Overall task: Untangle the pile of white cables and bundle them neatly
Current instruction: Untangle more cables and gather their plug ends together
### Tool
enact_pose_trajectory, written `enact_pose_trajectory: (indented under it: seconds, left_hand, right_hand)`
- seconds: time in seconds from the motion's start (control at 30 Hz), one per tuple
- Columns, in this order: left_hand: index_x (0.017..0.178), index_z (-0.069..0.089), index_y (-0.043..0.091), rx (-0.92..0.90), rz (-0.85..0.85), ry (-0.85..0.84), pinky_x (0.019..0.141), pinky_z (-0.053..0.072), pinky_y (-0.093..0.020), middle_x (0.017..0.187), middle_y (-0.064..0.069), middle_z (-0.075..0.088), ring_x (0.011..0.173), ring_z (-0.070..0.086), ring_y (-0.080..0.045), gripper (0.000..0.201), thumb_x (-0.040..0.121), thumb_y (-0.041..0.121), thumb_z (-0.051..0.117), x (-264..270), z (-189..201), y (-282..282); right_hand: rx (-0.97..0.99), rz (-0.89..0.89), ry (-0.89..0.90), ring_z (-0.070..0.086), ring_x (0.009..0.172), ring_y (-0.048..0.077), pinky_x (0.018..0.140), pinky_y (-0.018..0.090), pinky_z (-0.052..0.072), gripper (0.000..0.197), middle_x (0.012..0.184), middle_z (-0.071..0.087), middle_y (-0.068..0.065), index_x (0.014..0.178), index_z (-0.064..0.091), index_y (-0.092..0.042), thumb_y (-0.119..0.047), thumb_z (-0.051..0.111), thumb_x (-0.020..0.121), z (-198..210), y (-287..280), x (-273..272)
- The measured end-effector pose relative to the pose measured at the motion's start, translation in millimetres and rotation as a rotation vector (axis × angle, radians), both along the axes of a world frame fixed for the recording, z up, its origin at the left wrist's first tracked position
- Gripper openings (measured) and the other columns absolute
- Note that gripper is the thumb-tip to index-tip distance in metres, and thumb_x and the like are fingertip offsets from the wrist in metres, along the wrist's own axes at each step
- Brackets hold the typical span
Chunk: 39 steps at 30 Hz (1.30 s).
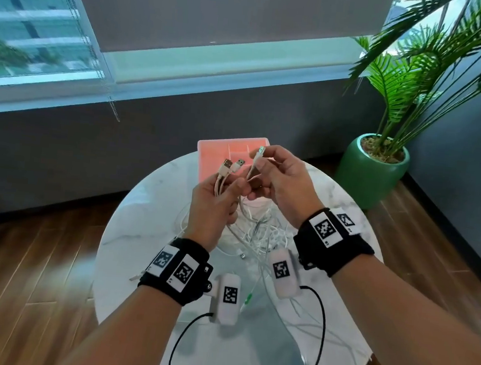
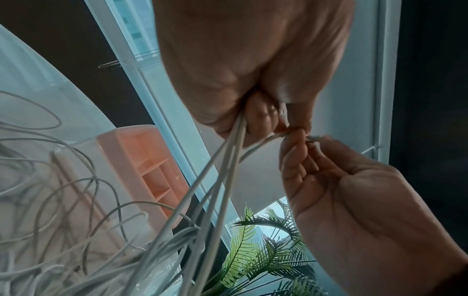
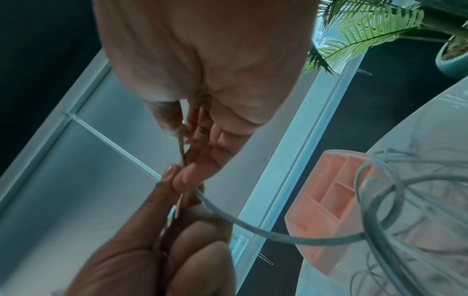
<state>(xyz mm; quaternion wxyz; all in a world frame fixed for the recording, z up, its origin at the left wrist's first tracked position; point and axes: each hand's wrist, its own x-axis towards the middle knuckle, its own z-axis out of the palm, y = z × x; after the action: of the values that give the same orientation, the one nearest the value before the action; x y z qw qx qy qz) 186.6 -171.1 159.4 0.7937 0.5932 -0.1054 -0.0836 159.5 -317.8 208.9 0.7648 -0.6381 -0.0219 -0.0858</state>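
Now left hand (image 1: 212,206) grips 2 cables (image 1: 225,170); right hand (image 1: 284,183) pinches a 3rd plug (image 1: 259,155) above the tabletop (image 1: 142,232).

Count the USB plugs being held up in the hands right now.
3. Two USB plugs stick up side by side from the left hand; one USB plug is pinched in the right hand. More connectors may lie hidden in the cable pile.

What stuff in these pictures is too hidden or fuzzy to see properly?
- Head view: how the tangled white cables cross, too thin, partly behind the left hand and right hand.
- Head view: the pink plastic divided box, its near part behind both hands.
- Right wrist view: the pinched plug, hidden by fingers.
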Motion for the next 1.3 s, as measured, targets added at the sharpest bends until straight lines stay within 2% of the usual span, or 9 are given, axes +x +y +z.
enact_pose_trajectory:
  seconds: [0.17, 0.3, 0.37, 0.53, 0.7, 0.8, 1.0, 1.17, 1.3]
  left_hand:
    - [0.076, 0.058, 0.017, 0.098, -0.016, 0.022, 0.043, 0.026, -0.023, 0.055, 0.003, 0.037, 0.046, 0.027, -0.012, 0.027, 0.103, 0.012, 0.058, 4, -2, 4]
    - [0.081, 0.047, 0.017, -0.017, 0.021, 0.100, 0.040, 0.021, -0.022, 0.057, 0.004, 0.030, 0.046, 0.022, -0.010, 0.027, 0.108, 0.020, 0.049, 11, 3, 13]
    - [0.080, 0.045, 0.017, -0.061, 0.039, 0.129, 0.039, 0.021, -0.020, 0.058, 0.005, 0.029, 0.046, 0.022, -0.008, 0.029, 0.109, 0.023, 0.046, 16, 6, 20]
    - [0.079, 0.046, 0.020, -0.131, 0.126, 0.182, 0.039, 0.020, -0.018, 0.059, 0.008, 0.030, 0.047, 0.023, -0.006, 0.032, 0.110, 0.023, 0.042, 24, 7, 32]
    - [0.074, 0.041, 0.018, -0.201, 0.259, 0.270, 0.039, 0.019, -0.021, 0.059, 0.006, 0.033, 0.046, 0.025, -0.007, 0.036, 0.110, 0.022, 0.041, 31, 4, 35]
    - [0.070, 0.039, 0.018, -0.248, 0.334, 0.339, 0.038, 0.020, -0.021, 0.062, 0.004, 0.037, 0.043, 0.027, -0.007, 0.037, 0.106, 0.014, 0.040, 42, 6, 44]
    - [0.081, 0.037, 0.022, -0.352, 0.499, 0.334, 0.036, 0.017, -0.020, 0.064, 0.004, 0.048, 0.043, 0.026, -0.007, 0.022, 0.099, 0.011, 0.031, 76, 17, 95]
    - [0.075, 0.037, 0.024, -0.364, 0.572, 0.288, 0.040, 0.014, -0.019, 0.058, 0.007, 0.040, 0.046, 0.025, -0.008, 0.022, 0.094, 0.013, 0.031, 88, 21, 126]
    - [0.073, 0.036, 0.024, -0.400, 0.649, 0.287, 0.043, 0.015, -0.022, 0.057, 0.008, 0.034, 0.046, 0.024, -0.011, 0.023, 0.094, 0.014, 0.033, 88, 21, 128]
  right_hand:
    - [-0.089, -0.006, 0.053, 0.065, 0.066, 0.033, 0.060, 0.038, 0.057, 0.021, 0.098, 0.064, 0.021, 0.120, 0.057, -0.004, -0.007, 0.057, 0.099, -21, -4, 2]
    - [-0.876, 0.182, 0.136, 0.063, 0.078, 0.003, 0.073, 0.021, 0.052, 0.033, 0.106, 0.065, -0.007, 0.124, 0.062, -0.022, -0.024, 0.070, 0.091, -58, -25, -4]
    - [-1.157, 0.223, 0.110, 0.059, 0.084, 0.005, 0.082, 0.028, 0.054, 0.023, 0.106, 0.064, -0.006, 0.112, 0.070, -0.018, -0.021, 0.071, 0.089, -80, -33, -9]
    - [-1.112, -0.102, -0.146, 0.065, 0.076, 0.017, 0.073, 0.039, 0.058, 0.020, 0.090, 0.070, 0.001, 0.104, 0.075, -0.012, -0.025, 0.065, 0.093, -107, -55, -18]
    - [-0.607, -0.222, -0.046, 0.066, 0.067, 0.015, 0.067, 0.038, 0.060, 0.007, 0.086, 0.069, -0.001, 0.091, 0.077, -0.012, -0.011, 0.078, 0.083, -106, -56, -25]
    - [-0.564, -0.187, -0.044, 0.062, 0.065, 0.025, 0.062, 0.034, 0.056, 0.008, 0.087, 0.065, 0.004, 0.082, 0.072, -0.011, -0.007, 0.079, 0.081, -109, -62, -25]
    - [-1.052, -0.064, 0.113, 0.057, 0.067, 0.013, 0.063, 0.027, 0.047, 0.017, 0.075, 0.060, -0.006, 0.074, 0.064, -0.020, -0.014, 0.078, 0.082, -146, -127, -50]
    - [-1.436, -0.071, 0.452, 0.061, 0.073, 0.031, 0.066, 0.034, 0.047, 0.040, 0.073, 0.055, 0.001, 0.055, 0.042, -0.037, -0.015, 0.066, 0.077, -185, -178, -73]
    - [-1.583, -0.120, 0.720, 0.058, 0.101, 0.034, 0.079, 0.033, 0.046, 0.017, 0.097, 0.051, 0.004, 0.085, 0.065, -0.028, -0.016, 0.055, 0.090, -174, -167, -76]
